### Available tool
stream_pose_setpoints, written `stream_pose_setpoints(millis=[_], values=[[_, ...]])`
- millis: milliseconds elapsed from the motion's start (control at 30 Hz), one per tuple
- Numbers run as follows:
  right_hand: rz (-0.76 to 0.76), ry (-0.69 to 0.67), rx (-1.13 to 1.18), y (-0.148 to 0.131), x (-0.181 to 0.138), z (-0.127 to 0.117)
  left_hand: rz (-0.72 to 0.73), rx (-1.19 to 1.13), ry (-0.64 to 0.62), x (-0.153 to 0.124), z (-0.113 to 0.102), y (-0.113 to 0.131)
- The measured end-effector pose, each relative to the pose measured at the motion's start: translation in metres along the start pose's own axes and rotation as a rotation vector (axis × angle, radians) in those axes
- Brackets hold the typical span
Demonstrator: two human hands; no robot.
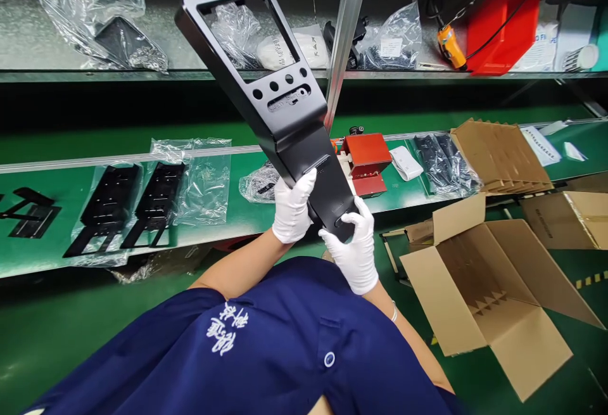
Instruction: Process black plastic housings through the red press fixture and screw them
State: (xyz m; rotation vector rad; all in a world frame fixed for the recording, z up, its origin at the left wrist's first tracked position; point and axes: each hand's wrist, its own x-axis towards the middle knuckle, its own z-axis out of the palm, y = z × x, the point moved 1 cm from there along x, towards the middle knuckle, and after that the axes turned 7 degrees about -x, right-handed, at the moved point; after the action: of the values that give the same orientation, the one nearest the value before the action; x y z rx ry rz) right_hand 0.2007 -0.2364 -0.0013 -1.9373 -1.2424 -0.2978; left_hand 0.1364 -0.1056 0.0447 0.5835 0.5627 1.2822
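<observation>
Both my gloved hands hold a long black housing [297, 120] up in front of me, tilted to the upper left. It has a large rectangular window, a row of round holes and a slot below them. My left hand [293, 209] grips its left edge near the lower part, thumb on the front face. At the bottom end, my right hand [354, 247] pinches the corner with thumb and fingers beside a small slot. Behind the housing, a red box-shaped device [367, 154] stands on the green bench.
Two black housings [110, 196] lie on plastic bags at the bench's left, near a black bracket [35, 215]. Bagged black parts [446, 161] and cardboard dividers [498, 152] lie to the right. An open carton [479, 288] stands below. A metal post [346, 35] rises behind the held housing.
</observation>
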Motion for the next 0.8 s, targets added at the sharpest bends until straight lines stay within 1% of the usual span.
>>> stream_pose_setpoints(millis=[67, 133, 200, 233, 267, 300, 467, 567, 633, 700, 800], values=[[0.109, -0.088, 0.080, 0.008, 0.003, -0.005, -0.043, 0.016, -0.035, 0.001, -0.001, 0.002], [0.240, -0.248, 0.123, 0.017, 0.006, -0.009, -0.076, 0.030, -0.075, 0.000, -0.001, 0.004], [0.301, -0.400, 0.116, 0.023, 0.008, -0.011, -0.080, 0.035, -0.093, -0.002, -0.002, 0.005], [0.301, -0.444, 0.101, 0.024, 0.008, -0.011, -0.081, 0.039, -0.093, -0.003, -0.002, 0.005], [0.290, -0.454, 0.082, 0.024, 0.007, -0.010, -0.083, 0.047, -0.088, -0.004, -0.002, 0.004], [0.273, -0.435, 0.059, 0.024, 0.006, -0.009, -0.087, 0.058, -0.080, -0.005, -0.003, 0.004], [0.203, -0.282, -0.045, 0.021, -0.006, 0.005, -0.111, 0.097, -0.091, -0.005, -0.005, 0.003], [0.228, -0.234, -0.065, 0.021, -0.010, 0.010, -0.131, 0.089, -0.101, -0.006, -0.006, 0.003], [0.268, -0.233, -0.048, 0.021, -0.009, 0.009, -0.137, 0.086, -0.100, -0.007, -0.007, 0.003], [0.314, -0.299, 0.052, 0.023, -0.006, 0.007, -0.140, 0.095, -0.104, -0.006, -0.008, 0.004], [0.440, -0.427, 0.404, 0.035, 0.000, 0.002, -0.149, 0.138, -0.116, 0.000, -0.011, 0.007]])
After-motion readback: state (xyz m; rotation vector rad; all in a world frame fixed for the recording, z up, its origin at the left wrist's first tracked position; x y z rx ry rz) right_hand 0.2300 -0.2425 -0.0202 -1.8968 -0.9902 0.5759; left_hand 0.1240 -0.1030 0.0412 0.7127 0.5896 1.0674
